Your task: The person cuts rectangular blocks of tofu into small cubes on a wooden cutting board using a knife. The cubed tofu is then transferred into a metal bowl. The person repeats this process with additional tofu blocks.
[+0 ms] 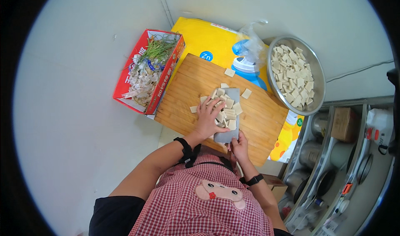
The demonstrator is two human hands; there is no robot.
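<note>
A wooden cutting board (pixel 182 79) lies tilted before me. My right hand (pixel 240 147) grips the handle of a cleaver (pixel 225 137) near the board's front edge. The cleaver's broad blade lies flat under a heap of thin, pale, tofu-like slices (pixel 229 112). Fingers spread, my left hand (pixel 209 118) rests on the heap's left side, its thumb toward the front; it covers part of the pile. A few loose slices lie around the blade, among them one slice (pixel 230 72) at the back and another slice (pixel 246 93) to the right.
A steel bowl (pixel 320 93) of similar slices stands at the back right, beside a clear plastic bag (pixel 253 47). To the left sits a red box (pixel 125 83) with green stalks and garlic skins. The board rests on a yellow carton (pixel 197 29). Shelves (pixel 325 142) with pots flank the right side.
</note>
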